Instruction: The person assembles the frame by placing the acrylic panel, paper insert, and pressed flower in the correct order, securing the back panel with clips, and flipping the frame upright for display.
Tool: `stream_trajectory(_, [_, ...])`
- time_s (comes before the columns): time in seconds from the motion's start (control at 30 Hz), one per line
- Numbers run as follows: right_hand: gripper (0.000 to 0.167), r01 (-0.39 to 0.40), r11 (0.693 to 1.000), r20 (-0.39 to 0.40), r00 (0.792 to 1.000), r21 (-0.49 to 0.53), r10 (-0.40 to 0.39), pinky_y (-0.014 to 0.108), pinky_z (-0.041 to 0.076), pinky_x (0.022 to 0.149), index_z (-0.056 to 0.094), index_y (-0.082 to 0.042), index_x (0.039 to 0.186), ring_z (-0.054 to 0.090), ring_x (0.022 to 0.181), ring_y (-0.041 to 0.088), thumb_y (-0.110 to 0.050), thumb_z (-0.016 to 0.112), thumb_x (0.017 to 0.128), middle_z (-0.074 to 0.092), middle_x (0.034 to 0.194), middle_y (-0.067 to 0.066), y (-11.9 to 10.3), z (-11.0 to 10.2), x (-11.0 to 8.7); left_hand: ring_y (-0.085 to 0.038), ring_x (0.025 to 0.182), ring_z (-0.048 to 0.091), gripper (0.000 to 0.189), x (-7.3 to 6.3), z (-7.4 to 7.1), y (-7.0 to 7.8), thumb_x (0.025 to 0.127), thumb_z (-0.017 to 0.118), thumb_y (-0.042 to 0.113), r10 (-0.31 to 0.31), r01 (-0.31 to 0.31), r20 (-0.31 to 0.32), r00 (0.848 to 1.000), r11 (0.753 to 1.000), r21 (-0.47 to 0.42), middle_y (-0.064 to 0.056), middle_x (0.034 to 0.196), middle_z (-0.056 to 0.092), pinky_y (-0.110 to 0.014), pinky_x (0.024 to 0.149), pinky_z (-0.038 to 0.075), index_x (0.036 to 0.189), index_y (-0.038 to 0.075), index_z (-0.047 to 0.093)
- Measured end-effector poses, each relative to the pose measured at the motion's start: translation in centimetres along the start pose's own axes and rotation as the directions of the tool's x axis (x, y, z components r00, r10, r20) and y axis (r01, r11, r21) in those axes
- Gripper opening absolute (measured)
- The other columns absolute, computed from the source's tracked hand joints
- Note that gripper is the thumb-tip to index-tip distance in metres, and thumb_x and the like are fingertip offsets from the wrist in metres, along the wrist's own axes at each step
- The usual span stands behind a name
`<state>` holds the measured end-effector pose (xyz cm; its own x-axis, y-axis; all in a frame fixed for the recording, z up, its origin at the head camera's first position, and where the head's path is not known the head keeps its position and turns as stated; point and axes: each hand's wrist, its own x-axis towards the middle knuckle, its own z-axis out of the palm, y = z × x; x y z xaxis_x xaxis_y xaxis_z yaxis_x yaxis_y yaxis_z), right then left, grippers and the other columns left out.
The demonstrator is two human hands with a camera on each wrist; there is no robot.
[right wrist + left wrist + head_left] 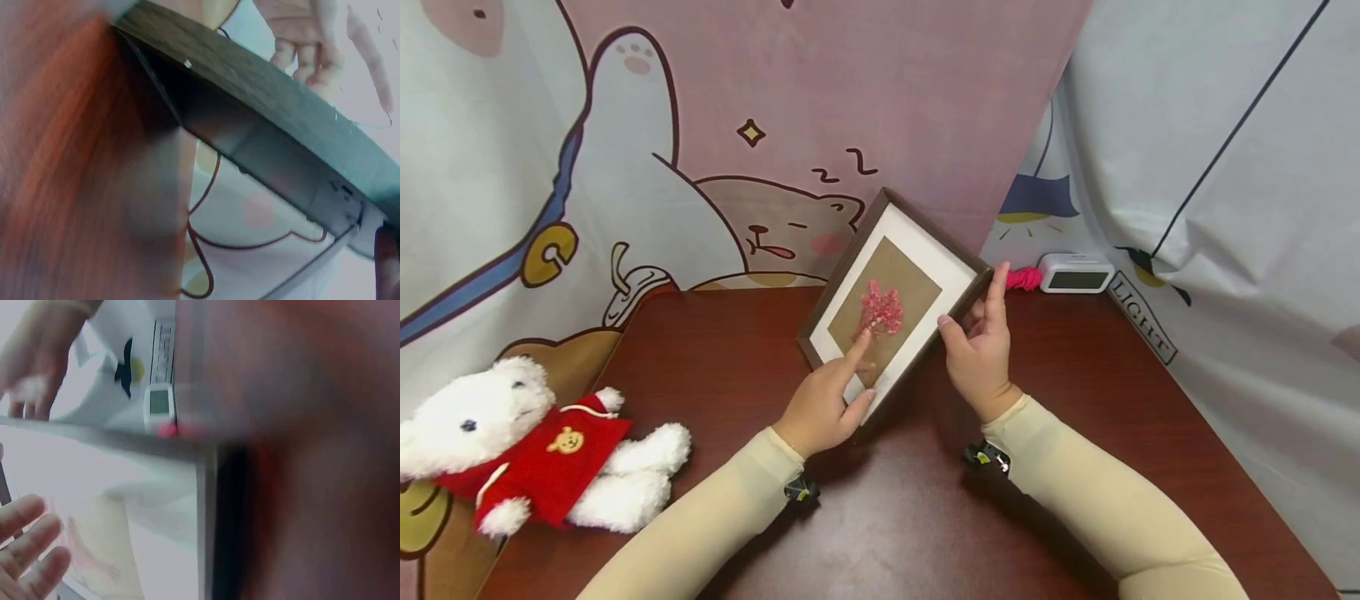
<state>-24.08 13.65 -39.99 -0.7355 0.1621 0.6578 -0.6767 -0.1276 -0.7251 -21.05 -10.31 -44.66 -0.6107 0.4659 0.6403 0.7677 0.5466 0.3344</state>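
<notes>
A dark brown picture frame (922,253) with a white mat and pink dried flowers (880,308) stands tilted over the table, one corner pointing up. My right hand (981,354) grips its right side, thumb on the front edge and fingers reaching behind. My left hand (820,408) is in front of the picture, index finger straight at the foot of the flowers and thumb near the lower border. In the right wrist view the frame's dark back shows, with a thin strut (319,262) sticking out. Beyond its edge the left hand's other fingers (306,62) are loosely bent.
A white plush bear (460,421) in a red top lies at the table's left edge. Behind on the right are a white digital clock (1077,273) and a bright pink bundle (1024,278). Printed cloth (925,100) hangs round the brown table (715,358).
</notes>
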Motion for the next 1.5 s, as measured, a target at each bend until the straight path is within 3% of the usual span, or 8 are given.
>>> stream_trajectory(0.17, [0.096, -0.065, 0.998, -0.052, 0.997, -0.021, 0.064, 0.019, 0.053, 0.082, 0.017, -0.021, 0.17, 0.065, 0.107, 0.014, 0.019, 0.053, 0.09, 0.063, 0.138, 0.031, 0.5, -1.2, 1.0, -0.037, 0.128, 0.06, 0.08, 0.1, -0.7, -2.9, 0.095, 0.068, 0.014, -0.145, 0.145, -0.072, 0.987, 0.989, -0.009, -0.022, 0.136, 0.064, -0.056, 0.108, 0.048, 0.165, 0.002, 0.03])
stream_trajectory(0.33, [0.084, -0.121, 0.992, -0.065, 0.99, 0.029, 0.123, 0.022, 0.054, 0.094, 0.026, -0.017, 0.167, 0.062, 0.121, 0.014, 0.018, 0.048, 0.094, 0.06, 0.15, 0.012, 1.0, -2.2, 1.9, -0.042, 0.143, 0.045, 0.082, 0.0, -1.4, -5.2, 0.099, 0.065, 0.012, -0.341, 0.336, -0.077, 0.937, 0.939, -0.066, -0.025, 0.156, 0.044, -0.062, 0.117, 0.038, 0.169, 0.009, 0.021])
stream_trajectory(0.53, [0.074, -0.189, 0.981, -0.06, 0.981, -0.045, 0.186, 0.017, 0.038, 0.065, 0.037, -0.019, 0.165, 0.041, 0.073, 0.006, 0.012, 0.053, 0.1, 0.05, 0.082, -0.003, 1.4, -2.9, 2.8, -0.038, 0.157, 0.031, 0.085, 0.2, -1.7, -7.2, 0.108, 0.057, 0.016, -0.526, 0.53, 0.077, 0.847, 0.827, -0.189, -0.016, 0.175, 0.02, -0.058, 0.126, 0.028, 0.172, 0.025, 0.002])
stream_trajectory(0.67, [0.076, -0.213, 0.973, 0.03, 0.976, -0.093, 0.216, 0.014, 0.052, 0.086, 0.026, -0.023, 0.169, 0.064, 0.104, 0.01, 0.008, 0.052, 0.104, 0.068, 0.122, 0.008, 1.6, -3.2, 2.2, -0.038, 0.158, 0.029, 0.08, 0.4, -1.7, -8.1, 0.111, 0.049, 0.017, -0.573, 0.597, 0.17, 0.802, 0.756, -0.267, -0.004, 0.178, 0.011, -0.056, 0.126, 0.028, 0.171, 0.033, 0.0])
stream_trajectory(0.77, [0.082, -0.231, 0.957, 0.107, 0.962, -0.177, 0.252, 0.023, 0.051, 0.106, 0.014, -0.027, 0.171, 0.059, 0.136, 0.023, 0.005, 0.052, 0.105, 0.051, 0.159, 0.012, 1.7, -3.4, 1.2, -0.039, 0.156, 0.032, 0.075, 0.4, -1.8, -8.6, 0.112, 0.046, 0.015, -0.579, 0.606, 0.182, 0.795, 0.743, -0.285, -0.001, 0.178, 0.012, -0.055, 0.126, 0.03, 0.171, 0.035, 0.005])
stream_trajectory(0.97, [0.095, -0.255, 0.878, 0.186, 0.918, -0.404, 0.352, 0.044, 0.045, 0.115, 0.0, -0.031, 0.171, 0.042, 0.151, 0.028, -0.001, 0.061, 0.104, 0.014, 0.177, 0.0, 0.8, -3.4, -2.1, -0.032, 0.159, 0.029, 0.071, 0.6, -2.1, -9.0, 0.112, 0.043, 0.011, -0.565, 0.591, 0.173, 0.807, 0.764, -0.258, -0.002, 0.177, 0.019, -0.052, 0.128, 0.025, 0.171, 0.034, 0.012])
stream_trajectory(1.27, [0.097, -0.207, 0.834, 0.269, 0.883, -0.511, 0.384, 0.026, 0.058, 0.083, 0.004, -0.037, 0.17, 0.058, 0.133, 0.029, -0.007, 0.068, 0.102, 0.034, 0.17, 0.01, 1.5, -4.9, -2.3, -0.038, 0.156, 0.033, 0.075, 0.1, -2.8, -9.4, 0.111, 0.045, 0.01, -0.545, 0.574, 0.182, 0.819, 0.789, -0.219, -0.005, 0.176, 0.02, -0.056, 0.126, 0.029, 0.171, 0.035, 0.009])
stream_trajectory(1.5, [0.086, -0.169, 0.824, 0.266, 0.895, -0.541, 0.358, 0.047, 0.054, 0.105, 0.015, -0.03, 0.17, 0.057, 0.135, 0.029, -0.007, 0.065, 0.104, 0.028, 0.174, 0.002, 3.4, -5.4, -0.5, -0.045, 0.145, 0.047, 0.081, -0.5, -3.0, -9.3, 0.109, 0.049, 0.011, -0.524, 0.557, 0.197, 0.828, 0.808, -0.192, -0.01, 0.175, 0.022, -0.062, 0.118, 0.038, 0.171, 0.033, 0.003])
